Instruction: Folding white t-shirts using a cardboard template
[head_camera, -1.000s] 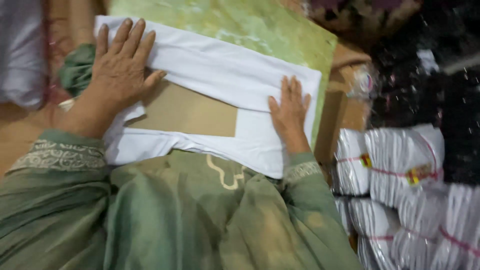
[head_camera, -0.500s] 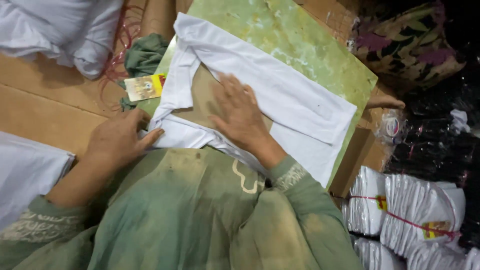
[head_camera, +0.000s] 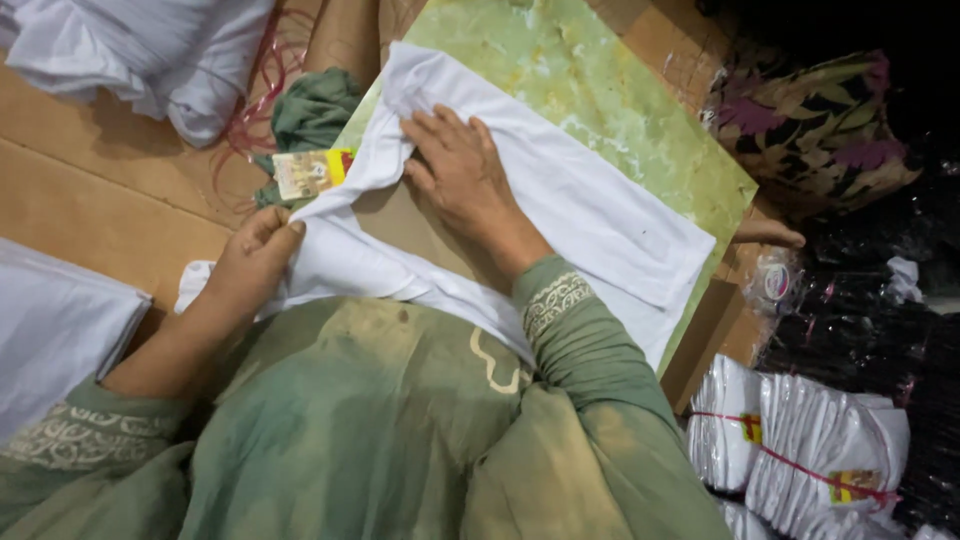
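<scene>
The right hand (head_camera: 462, 175) lies open and flat on the white garment (head_camera: 590, 215), pinning it over the cardboard insert (head_camera: 400, 225) on the green surface (head_camera: 600, 90), while the left hand (head_camera: 255, 258) pinches the garment's near-left edge, drawing it taut.

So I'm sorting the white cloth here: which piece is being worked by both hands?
The white garment spread on the green board, not the heaps or tied bundles.

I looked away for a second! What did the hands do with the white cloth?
The right hand slid from the cloth's right end over to its left, pressing on the fold. The left hand lifted off and pinched the white cloth at its left edge. The cardboard sheet stayed inside, on the green board.
</scene>
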